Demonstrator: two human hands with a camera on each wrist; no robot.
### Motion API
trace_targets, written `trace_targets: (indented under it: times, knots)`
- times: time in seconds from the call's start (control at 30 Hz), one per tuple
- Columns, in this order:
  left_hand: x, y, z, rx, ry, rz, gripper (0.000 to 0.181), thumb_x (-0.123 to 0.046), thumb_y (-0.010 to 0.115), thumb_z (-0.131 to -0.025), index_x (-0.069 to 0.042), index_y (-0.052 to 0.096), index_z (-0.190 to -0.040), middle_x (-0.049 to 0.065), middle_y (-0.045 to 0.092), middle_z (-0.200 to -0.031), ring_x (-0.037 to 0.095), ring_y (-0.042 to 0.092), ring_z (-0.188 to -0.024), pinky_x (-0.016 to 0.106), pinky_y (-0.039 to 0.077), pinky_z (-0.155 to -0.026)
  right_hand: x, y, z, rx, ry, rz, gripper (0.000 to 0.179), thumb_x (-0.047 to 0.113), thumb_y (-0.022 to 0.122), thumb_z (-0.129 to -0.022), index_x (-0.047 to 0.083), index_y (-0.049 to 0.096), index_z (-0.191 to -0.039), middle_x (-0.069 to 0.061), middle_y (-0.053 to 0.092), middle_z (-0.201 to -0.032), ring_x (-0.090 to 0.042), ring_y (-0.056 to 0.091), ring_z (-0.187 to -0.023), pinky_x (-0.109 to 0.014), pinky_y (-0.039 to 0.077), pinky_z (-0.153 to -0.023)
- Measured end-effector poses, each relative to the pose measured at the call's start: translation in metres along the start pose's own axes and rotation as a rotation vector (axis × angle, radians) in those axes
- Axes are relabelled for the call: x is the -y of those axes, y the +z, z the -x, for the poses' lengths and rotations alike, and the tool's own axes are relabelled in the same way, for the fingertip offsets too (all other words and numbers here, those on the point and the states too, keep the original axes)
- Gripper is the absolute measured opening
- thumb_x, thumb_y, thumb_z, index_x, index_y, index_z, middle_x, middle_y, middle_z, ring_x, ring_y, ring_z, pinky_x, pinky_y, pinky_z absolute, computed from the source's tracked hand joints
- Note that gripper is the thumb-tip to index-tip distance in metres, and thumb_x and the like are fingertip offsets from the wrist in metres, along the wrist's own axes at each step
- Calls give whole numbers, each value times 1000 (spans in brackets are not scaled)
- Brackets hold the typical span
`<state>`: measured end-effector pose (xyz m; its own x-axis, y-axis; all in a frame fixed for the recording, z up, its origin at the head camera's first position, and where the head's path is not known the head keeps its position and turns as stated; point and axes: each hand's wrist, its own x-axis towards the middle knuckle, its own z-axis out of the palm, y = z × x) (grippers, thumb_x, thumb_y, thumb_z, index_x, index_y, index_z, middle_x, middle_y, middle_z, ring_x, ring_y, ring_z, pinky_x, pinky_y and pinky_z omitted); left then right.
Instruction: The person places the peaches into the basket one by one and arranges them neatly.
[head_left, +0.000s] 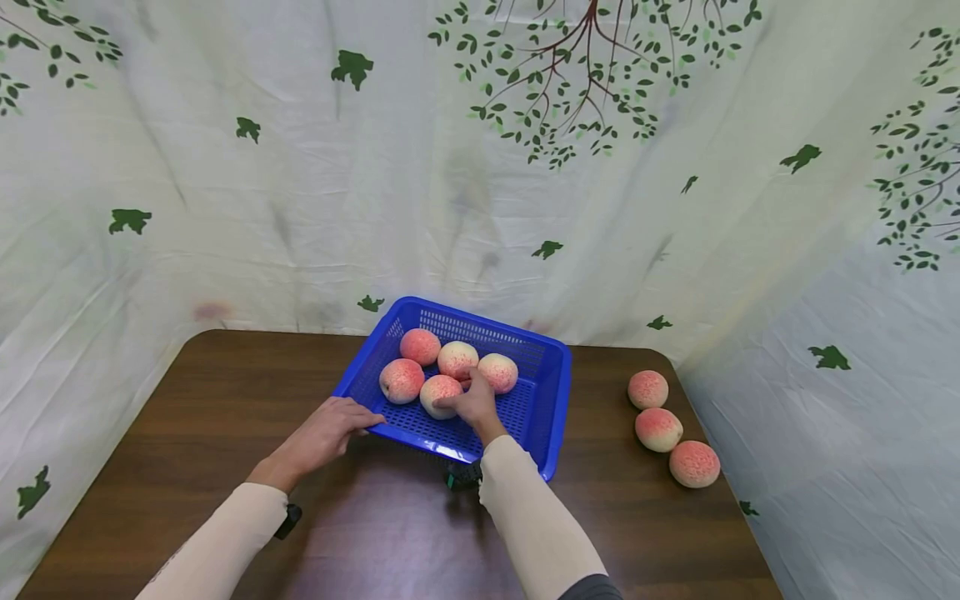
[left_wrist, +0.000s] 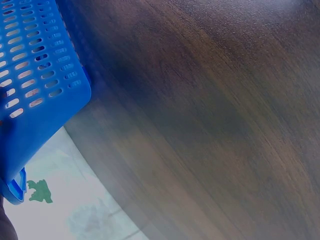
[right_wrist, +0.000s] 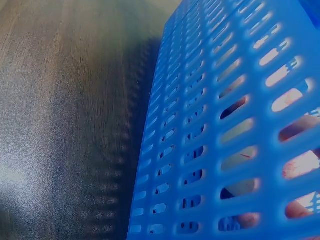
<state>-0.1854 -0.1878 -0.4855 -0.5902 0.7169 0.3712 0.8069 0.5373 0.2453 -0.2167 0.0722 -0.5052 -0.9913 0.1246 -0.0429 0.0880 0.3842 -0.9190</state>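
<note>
The round cream-and-pink peach (head_left: 437, 387) is lying in the blue perforated plastic basket (head_left: 553, 400), close to its near wall and just left of your right hand (head_left: 477, 406). You are pinching it there between thumb and fingers. Your left hand (head_left: 333, 423) is gripping the basket's near-left corner, fingers bending over the rim. Four other pink-and-cream peaches (head_left: 401, 381) are sitting around it, while three more (head_left: 658, 430) are resting on the brown wood-grained table (head_left: 225, 400).
</note>
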Motion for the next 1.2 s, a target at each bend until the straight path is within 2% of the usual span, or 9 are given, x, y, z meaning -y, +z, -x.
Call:
trace_targets:
  times: [0.27,0.53,0.8,1.03,1.2]
  knots:
    - [0,2,-2,-8,12,9,32,10,69,-78,-5,73,-107,3,72,-97,20,61,-87,40,47,-80,-2,-2,1,-40,-20,-34,59,-2,84,-62,-2,56,-114,-16,62,-105,-30,58,-100,-43,45,-91]
    - [-2,3,-5,-29,42,12,34,12,68,-76,-4,73,-106,3,72,-96,20,62,-87,40,47,-79,-4,-5,1,-53,-36,-45,60,-3,84,-61,-3,57,-114,-17,62,-104,-31,58,-99,-41,46,-88]
    - [-2,5,-5,-38,53,11,37,14,69,-74,-5,73,-105,3,72,-95,20,62,-86,39,47,-78,-5,-11,2,-12,-49,-96,61,-5,81,-64,-4,55,-119,-21,61,-106,-33,61,-92,-37,52,-78]
    - [1,5,-5,-36,62,10,37,14,68,-74,-4,73,-105,3,72,-94,20,62,-85,39,47,-77,-6,-28,3,15,3,-120,59,-2,81,-70,-1,55,-123,-23,59,-120,-42,56,-106,-44,46,-90]
    - [2,2,-2,-23,49,0,37,14,68,-74,-4,73,-106,3,72,-94,21,62,-86,41,47,-77,0,-49,7,63,34,-182,57,1,78,-77,-2,53,-128,-25,55,-124,-42,54,-113,-45,46,-94]
